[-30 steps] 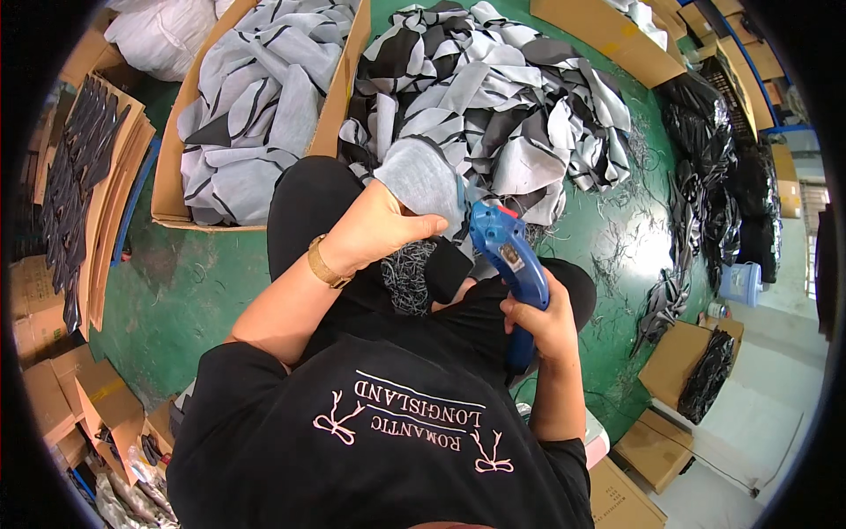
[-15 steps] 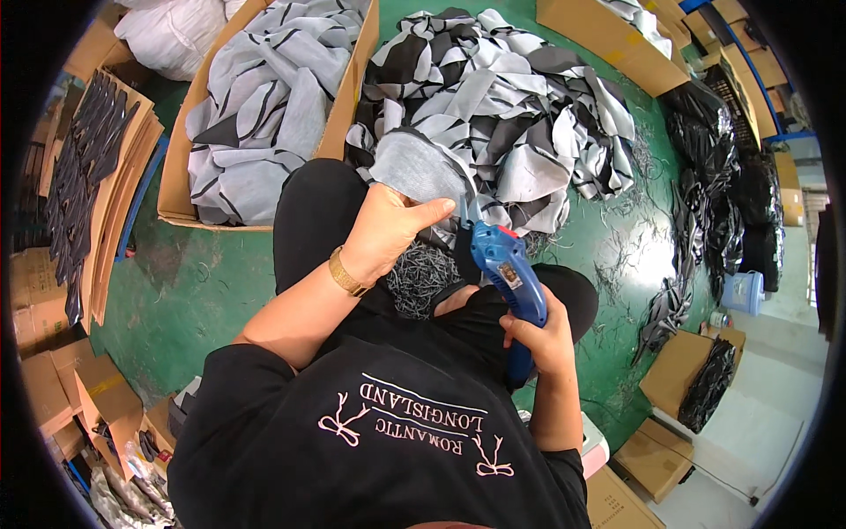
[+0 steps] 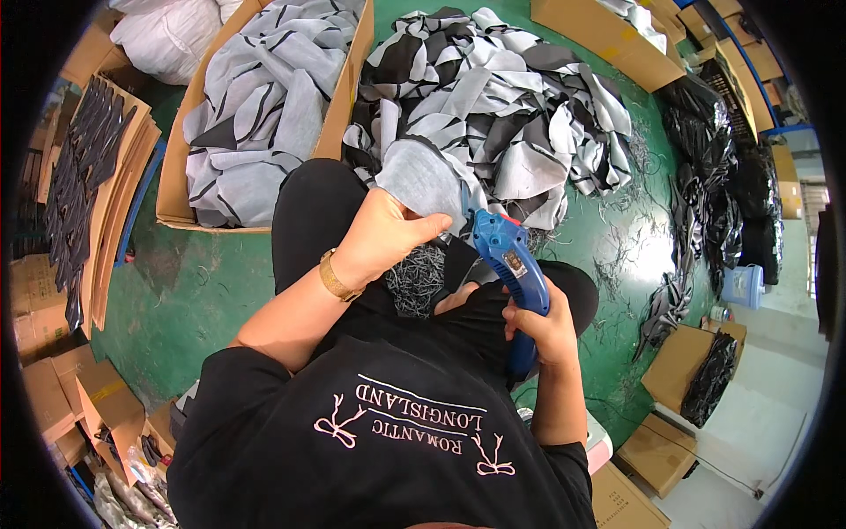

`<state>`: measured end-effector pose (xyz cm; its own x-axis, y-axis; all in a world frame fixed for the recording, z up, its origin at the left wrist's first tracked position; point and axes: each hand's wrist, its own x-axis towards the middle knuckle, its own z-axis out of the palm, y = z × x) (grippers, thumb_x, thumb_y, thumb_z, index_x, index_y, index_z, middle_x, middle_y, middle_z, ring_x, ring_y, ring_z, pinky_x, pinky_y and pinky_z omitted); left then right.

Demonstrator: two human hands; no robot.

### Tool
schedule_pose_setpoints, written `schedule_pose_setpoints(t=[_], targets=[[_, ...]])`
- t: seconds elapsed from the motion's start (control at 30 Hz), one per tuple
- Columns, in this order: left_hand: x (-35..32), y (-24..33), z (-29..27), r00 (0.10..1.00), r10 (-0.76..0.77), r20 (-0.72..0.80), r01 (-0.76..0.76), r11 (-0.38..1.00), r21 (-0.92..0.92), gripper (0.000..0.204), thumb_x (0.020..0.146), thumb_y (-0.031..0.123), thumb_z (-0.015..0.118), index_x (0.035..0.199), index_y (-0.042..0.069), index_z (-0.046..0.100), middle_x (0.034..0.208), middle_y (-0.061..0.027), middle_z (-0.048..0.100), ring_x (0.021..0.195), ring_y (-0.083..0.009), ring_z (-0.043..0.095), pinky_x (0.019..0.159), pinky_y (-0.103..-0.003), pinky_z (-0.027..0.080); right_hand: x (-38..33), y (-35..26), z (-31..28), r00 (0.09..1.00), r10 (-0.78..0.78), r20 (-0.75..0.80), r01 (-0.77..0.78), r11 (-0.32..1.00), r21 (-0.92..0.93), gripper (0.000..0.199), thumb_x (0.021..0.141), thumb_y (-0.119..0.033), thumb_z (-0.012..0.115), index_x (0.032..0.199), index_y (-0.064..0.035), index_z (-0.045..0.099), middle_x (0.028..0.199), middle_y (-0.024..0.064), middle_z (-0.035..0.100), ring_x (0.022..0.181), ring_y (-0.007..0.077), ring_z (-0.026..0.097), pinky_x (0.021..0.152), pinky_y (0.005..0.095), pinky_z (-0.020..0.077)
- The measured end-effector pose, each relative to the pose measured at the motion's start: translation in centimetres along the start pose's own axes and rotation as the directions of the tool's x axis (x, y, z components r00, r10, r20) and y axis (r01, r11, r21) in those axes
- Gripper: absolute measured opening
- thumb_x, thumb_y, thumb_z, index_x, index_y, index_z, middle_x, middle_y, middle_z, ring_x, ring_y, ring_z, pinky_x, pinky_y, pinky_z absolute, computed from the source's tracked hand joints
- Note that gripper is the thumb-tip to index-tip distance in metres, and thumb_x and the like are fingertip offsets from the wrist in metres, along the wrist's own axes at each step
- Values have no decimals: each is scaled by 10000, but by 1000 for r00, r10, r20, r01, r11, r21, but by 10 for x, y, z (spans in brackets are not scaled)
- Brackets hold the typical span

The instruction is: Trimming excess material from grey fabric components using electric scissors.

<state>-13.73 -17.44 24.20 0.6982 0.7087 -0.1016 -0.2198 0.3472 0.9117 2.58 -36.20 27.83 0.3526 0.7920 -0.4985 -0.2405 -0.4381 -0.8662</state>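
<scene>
My left hand (image 3: 388, 236), thumb pointing right, pinches the lower edge of a grey fabric piece (image 3: 421, 179) with a dark curved border. Blue electric scissors (image 3: 514, 263) sit in my right hand (image 3: 548, 328), its fingers wrapped round the handle. Their blades point up and away from me, touching or very near the right edge of the fabric, just beyond my left thumb. Whether the blades are apart is too small to tell. Below the hands, a heap of thin grey trimmings (image 3: 416, 282) lies between my legs.
A large pile of grey and black fabric pieces (image 3: 480, 97) covers the floor ahead. Beside it on the left stands a cardboard box (image 3: 351, 88) full of similar pieces. Loose threads litter the green floor (image 3: 608, 304) at right, near black plastic bags (image 3: 716, 176). Flat cardboard (image 3: 115, 203) leans far left.
The fabric piece has turned and come slightly lower, with my left hand still pinching it. The scissors have shifted slightly right and tilted, their blades now along the piece's right edge.
</scene>
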Motion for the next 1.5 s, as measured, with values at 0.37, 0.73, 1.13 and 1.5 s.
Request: schedule_pose_setpoints(t=[0.37, 0.73, 1.13, 1.5], targets=[[-6, 1, 15, 980, -159, 118, 175, 975, -137, 285, 817, 26, 680, 1092, 22, 604, 987, -41, 657, 882, -125, 633, 772, -279, 520, 43, -20, 16, 930, -330, -162, 297, 934, -199, 461, 677, -179, 821, 1010, 22, 573, 777, 32, 610, 649, 97, 574, 584, 241, 474], [3, -6, 10, 986, -141, -87, 111, 950, -291, 263, 859, 110, 687, 1096, 49, 592, 963, -10, 643, 828, -97, 615, 685, -236, 489, 41, 1, 7, 970, -233, -70, 233, 972, 3, 404, 719, -82, 749, 1049, 35, 547, 811, 68, 598, 671, 149, 602, 617, 267, 505], [4, 9, 3, 998, -54, -32, 48, 985, -163, 299, 857, 83, 677, 1133, 7, 588, 1021, -35, 653, 901, -112, 619, 806, -259, 494, 1, 7, -13, 996, 17, 88, -12, 998, -56, 399, 681, -6, 710, 1052, 29, 569, 771, 41, 573, 574, 116, 557, 518, 264, 459], [-1, 17, -1, 997, -15, 75, 8, 996, 93, 255, 850, 62, 660, 1092, 1, 606, 983, -12, 646, 871, -71, 580, 786, -257, 479, 4, 1, -10, 996, -23, 82, 25, 999, -21, 357, 672, -3, 689, 1001, 49, 561, 708, 72, 584, 526, 158, 565, 485, 266, 467]])
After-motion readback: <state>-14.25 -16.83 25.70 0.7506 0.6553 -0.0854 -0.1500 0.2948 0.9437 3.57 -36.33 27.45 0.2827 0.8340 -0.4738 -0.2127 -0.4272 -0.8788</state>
